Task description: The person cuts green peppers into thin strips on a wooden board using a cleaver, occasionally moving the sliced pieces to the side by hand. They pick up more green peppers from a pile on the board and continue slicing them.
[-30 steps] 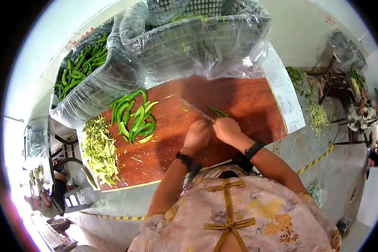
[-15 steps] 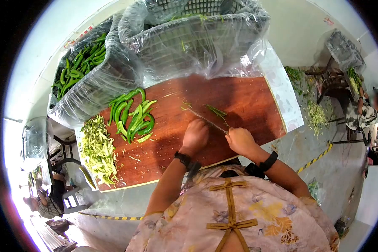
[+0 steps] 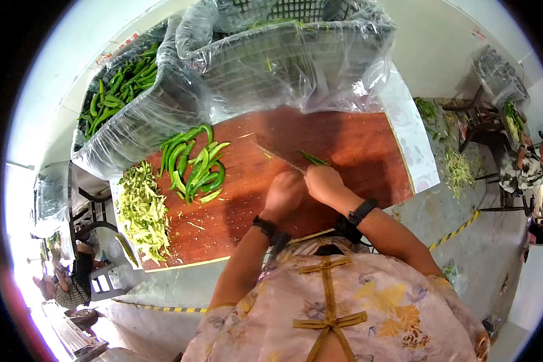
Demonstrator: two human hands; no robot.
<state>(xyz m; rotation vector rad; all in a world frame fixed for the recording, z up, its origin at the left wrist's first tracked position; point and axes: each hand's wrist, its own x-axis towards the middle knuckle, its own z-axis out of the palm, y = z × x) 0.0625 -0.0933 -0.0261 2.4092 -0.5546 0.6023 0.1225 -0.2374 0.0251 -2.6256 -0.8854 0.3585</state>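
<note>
Right hand (image 3: 326,184) gripped a knife (image 3: 279,158), fingers wrapped round its handle, blade lay across the wooden tabletop (image 3: 356,151), green chilli (image 3: 314,159) lay just beyond its knuckles, left hand (image 3: 283,194) rested alongside, fingers curled under, anything held was hidden.

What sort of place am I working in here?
Probably a vegetable-prep workshop: a plastic-lined crate of green peppers, a wooden board carrying loose peppers beside a heap of trimmings, and another person seated near a similar crate.

Board (image 3: 356,151) before two lined crates (image 3: 295,60); peppers (image 3: 196,163) on board's left, scraps pile (image 3: 142,211) further left, hands (image 3: 304,187) centre.
</note>
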